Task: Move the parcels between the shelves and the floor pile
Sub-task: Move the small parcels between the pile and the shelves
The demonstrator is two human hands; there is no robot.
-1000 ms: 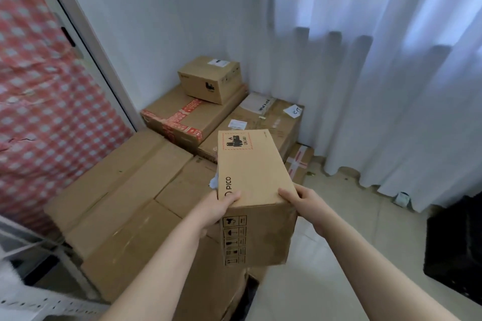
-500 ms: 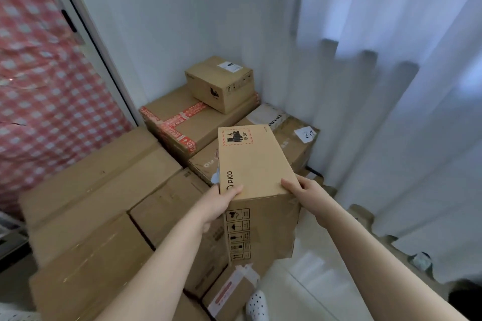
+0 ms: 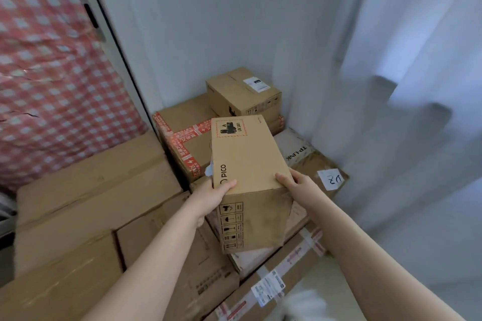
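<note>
A long brown PICO parcel hangs in the air over the floor pile, lengthwise away from me. My left hand grips its near left edge, thumb on top. My right hand grips its near right edge. Below and behind it lies the pile: a small box on top of a flat box with red tape, a box with a white handwritten label, and big cartons on the left.
White curtains hang on the right, close to the pile. A red checked cloth covers the left side behind a door frame. A low parcel with printed labels lies at the pile's near edge on the pale floor.
I have stepped closer to the pile; it fills more of the view. The PICO parcel, still in both hands, now hangs further over the stacked boxes.
</note>
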